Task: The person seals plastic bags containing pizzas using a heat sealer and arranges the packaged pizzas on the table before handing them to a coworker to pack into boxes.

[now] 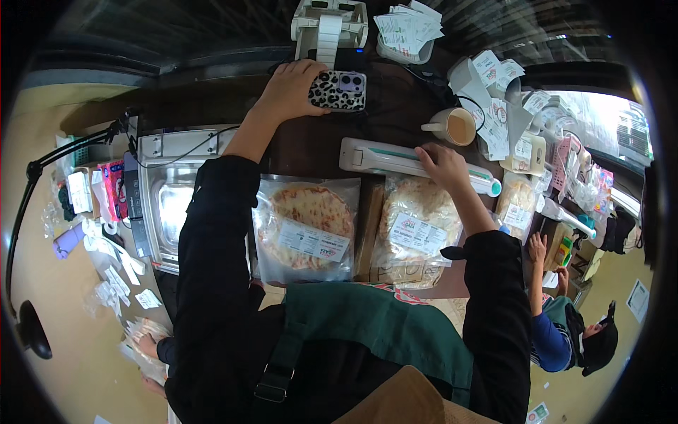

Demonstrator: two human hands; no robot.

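Observation:
My left hand (293, 91) holds a phone (337, 91) in a leopard-print case by its left end, below the label printer (329, 32). My right hand (446, 165) lies over the white bag sealer (389, 156) with teal strips, its fingers on the far edge. Just below the sealer, a clear bag of flatbread (421, 204) with a printed label lies under my right forearm. To its left is a bagged pizza (312, 206), flat and labelled. A brown cardboard piece (369, 233) shows between the two bags.
A mug of milky drink (460, 130) stands right of the sealer. Printed labels (405, 32) fill a plastic tub at the back. A steel-topped machine (177, 212) sits at left. Co-workers are on both sides: one person (556, 334) at right, another's hand (150, 344) at lower left.

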